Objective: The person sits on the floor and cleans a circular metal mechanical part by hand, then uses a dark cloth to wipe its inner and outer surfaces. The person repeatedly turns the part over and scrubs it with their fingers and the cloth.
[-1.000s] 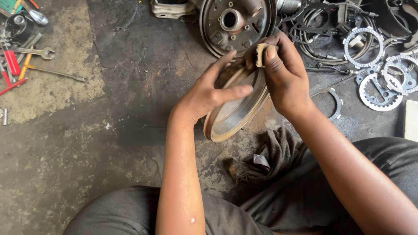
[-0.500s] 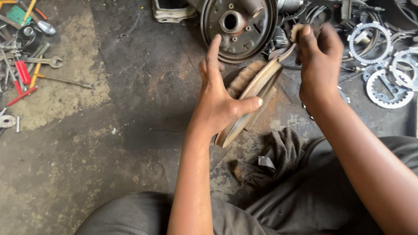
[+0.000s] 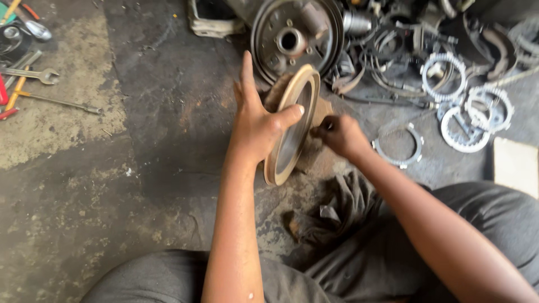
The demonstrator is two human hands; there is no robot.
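Wrenches (image 3: 33,84) lie at nine o'clock, with bare concrete floor (image 3: 140,168) between. The left hand (image 3: 255,123), grip grasping, holds the round disc (image 3: 293,126) on edge at centre. At its three o'clock edge, the right hand (image 3: 339,134) is clenched; toothed rings (image 3: 466,112) crowd two o'clock.

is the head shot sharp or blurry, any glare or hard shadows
Head view: mostly sharp, with soft, even light and no hard shadows; the left hand and the disc it holds on edge are crisp; the disc's polished face shows a dull sheen, not glare; the right hand and toothed rings look slightly smeared.
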